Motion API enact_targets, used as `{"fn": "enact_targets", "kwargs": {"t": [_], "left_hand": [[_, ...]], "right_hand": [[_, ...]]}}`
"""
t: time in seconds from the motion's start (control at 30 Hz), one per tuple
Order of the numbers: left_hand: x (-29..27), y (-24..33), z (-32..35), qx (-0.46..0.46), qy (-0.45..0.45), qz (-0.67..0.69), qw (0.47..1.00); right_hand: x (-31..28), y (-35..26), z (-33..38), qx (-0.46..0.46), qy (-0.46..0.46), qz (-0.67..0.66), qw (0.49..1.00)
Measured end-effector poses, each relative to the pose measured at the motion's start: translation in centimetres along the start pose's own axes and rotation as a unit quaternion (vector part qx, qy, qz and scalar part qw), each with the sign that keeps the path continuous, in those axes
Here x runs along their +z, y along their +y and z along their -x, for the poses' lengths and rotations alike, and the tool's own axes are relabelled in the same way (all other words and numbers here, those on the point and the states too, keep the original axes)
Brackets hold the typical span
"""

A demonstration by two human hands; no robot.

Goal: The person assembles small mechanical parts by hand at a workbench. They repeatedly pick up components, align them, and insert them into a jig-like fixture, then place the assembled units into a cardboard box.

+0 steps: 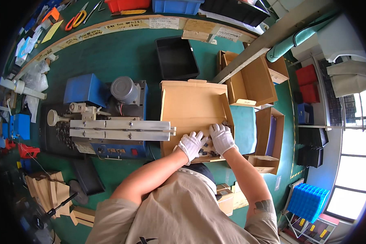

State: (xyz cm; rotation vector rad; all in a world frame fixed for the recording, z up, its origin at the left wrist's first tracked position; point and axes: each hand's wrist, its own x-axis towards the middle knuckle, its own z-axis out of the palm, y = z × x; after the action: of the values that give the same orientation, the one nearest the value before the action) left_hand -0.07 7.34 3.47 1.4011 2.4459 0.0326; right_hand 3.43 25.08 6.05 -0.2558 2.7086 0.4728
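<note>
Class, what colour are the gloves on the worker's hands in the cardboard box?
White, on left hand and right hand; head view.

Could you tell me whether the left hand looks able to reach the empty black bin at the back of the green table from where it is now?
Probably yes: the left hand rests in the open cardboard box, and only that box lies before the black bin.

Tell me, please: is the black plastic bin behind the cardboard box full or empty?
Empty. The black bin stands upright on the green table, and its bare dark floor and inner walls show, with nothing inside.
</note>
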Motion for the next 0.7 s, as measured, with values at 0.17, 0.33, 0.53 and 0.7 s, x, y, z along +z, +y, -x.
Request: {"fn": "enact_targets", "kwargs": {"t": [0.17, 0.33, 0.53, 0.7], "left_hand": [[2.0, 0.0, -0.3, -0.019, 0.046, 0.056, 0.997], [3.4, -0.8, 0.9, -0.089, 0.076, 0.141, 0.983], [4.6, -1.5, 3.7, -0.131, 0.134, 0.384, 0.904], [7.2, -1.5, 3.7, -0.16, 0.127, 0.548, 0.811]], "right_hand": [[1.7, -0.2, 0.2, -0.079, 0.034, -0.022, 0.996], [2.6, -1.9, 0.2, -0.062, 0.033, -0.263, 0.962], [-2.8, -1.8, 1.9, 0.051, 0.025, -0.342, 0.938], [-4.7, -6.5, 1.6, 0.131, -0.042, -0.262, 0.955]]}}
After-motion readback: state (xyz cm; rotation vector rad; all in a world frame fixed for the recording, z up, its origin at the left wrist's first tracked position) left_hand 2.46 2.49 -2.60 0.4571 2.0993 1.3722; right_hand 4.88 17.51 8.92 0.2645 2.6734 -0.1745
